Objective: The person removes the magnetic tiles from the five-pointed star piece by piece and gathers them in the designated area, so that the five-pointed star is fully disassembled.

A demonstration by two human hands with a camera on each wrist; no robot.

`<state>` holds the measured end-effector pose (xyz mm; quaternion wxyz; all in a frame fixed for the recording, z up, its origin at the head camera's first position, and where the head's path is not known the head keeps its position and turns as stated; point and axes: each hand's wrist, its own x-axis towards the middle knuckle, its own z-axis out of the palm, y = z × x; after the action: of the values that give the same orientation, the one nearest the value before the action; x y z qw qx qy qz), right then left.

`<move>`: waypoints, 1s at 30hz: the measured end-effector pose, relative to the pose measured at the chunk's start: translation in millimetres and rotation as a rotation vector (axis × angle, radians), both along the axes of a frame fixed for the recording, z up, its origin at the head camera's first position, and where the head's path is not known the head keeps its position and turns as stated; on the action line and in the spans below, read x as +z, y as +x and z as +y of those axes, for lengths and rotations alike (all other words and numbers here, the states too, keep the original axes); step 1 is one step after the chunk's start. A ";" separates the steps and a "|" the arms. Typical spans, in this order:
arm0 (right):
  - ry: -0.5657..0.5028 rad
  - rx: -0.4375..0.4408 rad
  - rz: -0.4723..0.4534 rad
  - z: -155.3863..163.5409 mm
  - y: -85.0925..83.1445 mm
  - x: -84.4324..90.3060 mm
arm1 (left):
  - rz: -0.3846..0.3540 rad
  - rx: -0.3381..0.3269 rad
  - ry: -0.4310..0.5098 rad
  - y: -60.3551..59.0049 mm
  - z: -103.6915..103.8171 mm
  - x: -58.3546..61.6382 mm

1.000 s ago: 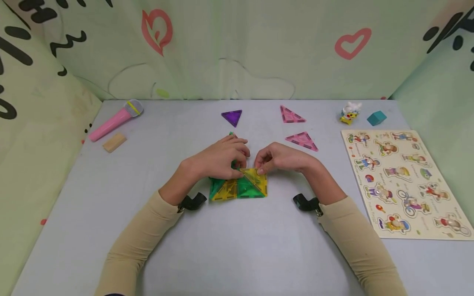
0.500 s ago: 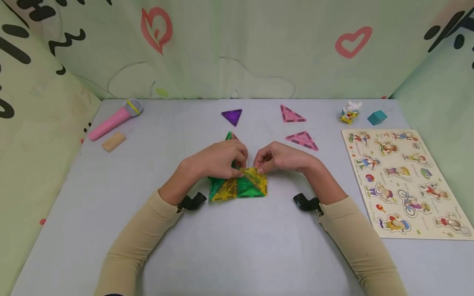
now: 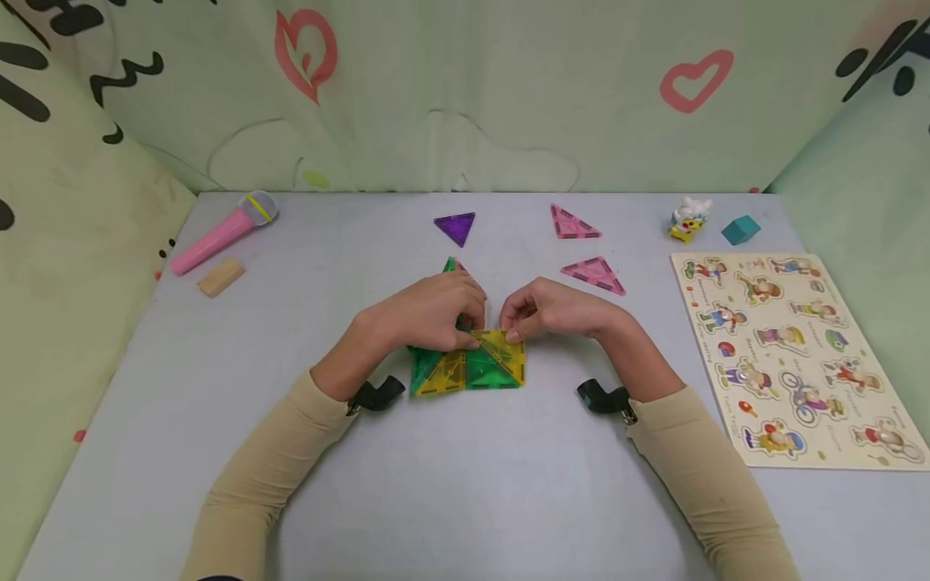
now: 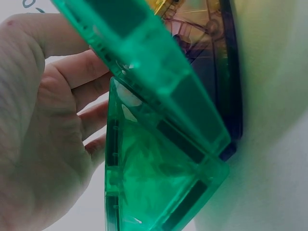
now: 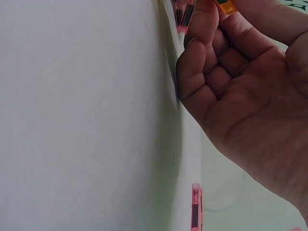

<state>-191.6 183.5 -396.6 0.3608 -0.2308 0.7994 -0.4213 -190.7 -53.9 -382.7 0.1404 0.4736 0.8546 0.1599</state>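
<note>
Change: next to none since half a second ago; both hands keep their hold at the middle of the table (image 3: 218, 452), and the green tip stays raised as it was then, higher than a second ago.
Left edge: a pink toy microphone (image 3: 218, 236) and a wooden block (image 3: 220, 277) lie near the far-left corner.
Left hand: the left hand (image 3: 425, 313) has its fingers curled round an upright green triangle tile (image 3: 452, 265); the left wrist view shows that tile tilted against another green one, close and blurred.
Flat tiles: a square of green and yellow triangle tiles (image 3: 468, 367) lies on the table under both hands, toward its middle.
Right hand: the right hand (image 3: 552, 311) pinches the yellow tile (image 3: 501, 345) at the square's far edge with its fingertips.
Far edge: a purple triangle (image 3: 455, 227) and two pink triangles (image 3: 574, 224) (image 3: 594, 274) lie flat, well apart from the hands.
Right edge: a wooden picture puzzle board (image 3: 795, 355) holds its figure pieces in their recesses; beyond it stand a small toy figure (image 3: 686, 220) and a teal cube (image 3: 739, 230).
Hidden: the hands cover the join between the upright tile and the square; the right wrist view shows mostly palm and table.
</note>
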 end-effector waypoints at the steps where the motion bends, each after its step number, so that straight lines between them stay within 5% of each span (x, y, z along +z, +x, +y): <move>1: -0.002 0.003 0.001 0.3 0.2 -0.1 | -0.002 -0.001 0.000 -0.2 0.1 -0.1; 16: -0.042 0.031 -0.021 5.2 0.3 -0.6 | -0.040 -0.007 0.017 -2.2 -1.0 0.1; 30: -0.037 -0.052 0.011 32.2 5.1 10.2 | -0.053 -0.003 0.008 -1.4 -1.7 -0.7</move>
<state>-186.5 215.7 -386.5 0.3411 -0.2186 0.7992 -0.4439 -192.0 -55.6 -383.4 0.1612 0.4710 0.8493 0.1756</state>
